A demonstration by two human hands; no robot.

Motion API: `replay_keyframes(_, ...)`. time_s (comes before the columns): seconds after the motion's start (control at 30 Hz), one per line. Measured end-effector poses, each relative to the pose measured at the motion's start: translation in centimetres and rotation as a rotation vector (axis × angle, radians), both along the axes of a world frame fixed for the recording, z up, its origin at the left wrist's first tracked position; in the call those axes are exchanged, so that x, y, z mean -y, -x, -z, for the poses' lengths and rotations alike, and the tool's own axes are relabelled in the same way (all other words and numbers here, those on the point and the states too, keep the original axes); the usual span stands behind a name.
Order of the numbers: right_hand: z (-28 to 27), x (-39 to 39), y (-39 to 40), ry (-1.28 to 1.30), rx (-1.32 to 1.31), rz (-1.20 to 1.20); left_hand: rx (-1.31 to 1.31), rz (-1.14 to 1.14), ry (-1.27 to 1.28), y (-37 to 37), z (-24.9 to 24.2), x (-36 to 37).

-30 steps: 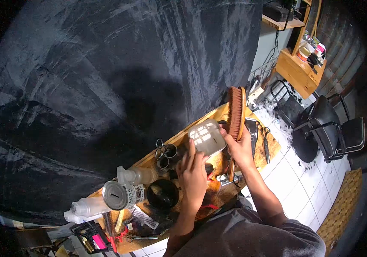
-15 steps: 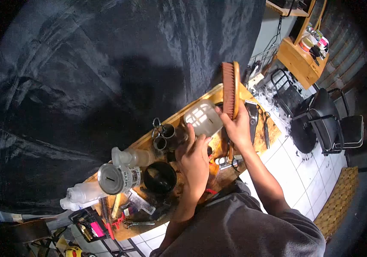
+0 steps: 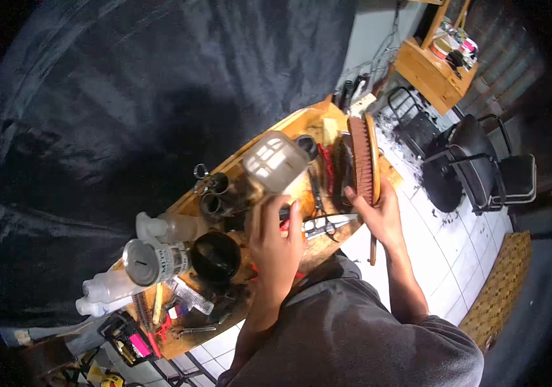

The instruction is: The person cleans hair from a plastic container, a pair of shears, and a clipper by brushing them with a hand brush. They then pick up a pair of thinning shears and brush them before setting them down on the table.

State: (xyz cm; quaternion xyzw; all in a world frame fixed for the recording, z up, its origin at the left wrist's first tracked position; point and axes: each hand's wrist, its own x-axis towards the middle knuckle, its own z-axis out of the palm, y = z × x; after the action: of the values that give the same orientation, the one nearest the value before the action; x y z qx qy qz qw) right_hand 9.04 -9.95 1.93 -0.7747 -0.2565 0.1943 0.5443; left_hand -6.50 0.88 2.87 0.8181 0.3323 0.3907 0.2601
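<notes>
My right hand (image 3: 384,218) grips a wooden-handled brush (image 3: 364,158) with reddish-brown bristles, its head pointing up and away from me. My left hand (image 3: 276,235) has its fingers apart and holds nothing. Just beyond its fingertips is a translucent plastic container (image 3: 276,161) with a slotted face. Between my hands, scissors (image 3: 329,226) lie near the front edge of the wooden table (image 3: 301,187). A black bowl (image 3: 216,258) stands left of my left hand.
Left of the bowl stand a labelled tin (image 3: 144,262) with a slotted lid and plastic bottles (image 3: 109,289). Metal cups (image 3: 213,205) hold scissors. A comb (image 3: 190,295) lies near the front edge. A black chair (image 3: 475,151) stands on the tiled floor at right, amid hair clippings.
My left hand has let go of the plastic container and drawn back toward me. My right hand has moved away from the container with the brush. The view has shifted to the right.
</notes>
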Motion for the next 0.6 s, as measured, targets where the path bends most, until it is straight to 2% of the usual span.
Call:
replay_keyframes(0.17,2.8,3.7,-1.6,-0.009,-0.041,0.179,0.047,0.159,0.198,-0.4,1.7,2.5)
replay_keyframes(0.23,3.0,4.3,-1.9,0.002,0.132,0.223,0.03,0.2,0.171,-0.9,2.1,2.8)
replay_keyframes(0.27,3.3,4.7,-2.1,0.002,0.133,0.232,0.008,0.233,0.148,-1.1,2.1,3.0)
replay_keyframes(0.33,4.4,5.3,-2.5,0.123,0.264,0.254,-0.004,0.279,0.178,-1.8,2.0,3.4)
replay_keyframes(0.47,5.6,5.5,-2.2,0.076,0.256,0.327,-0.031,0.415,0.191,-3.3,3.1,4.6)
replay_keyframes(0.6,6.0,5.9,-2.1,0.209,0.253,0.397,-0.116,0.549,0.253,-5.1,4.5,6.0)
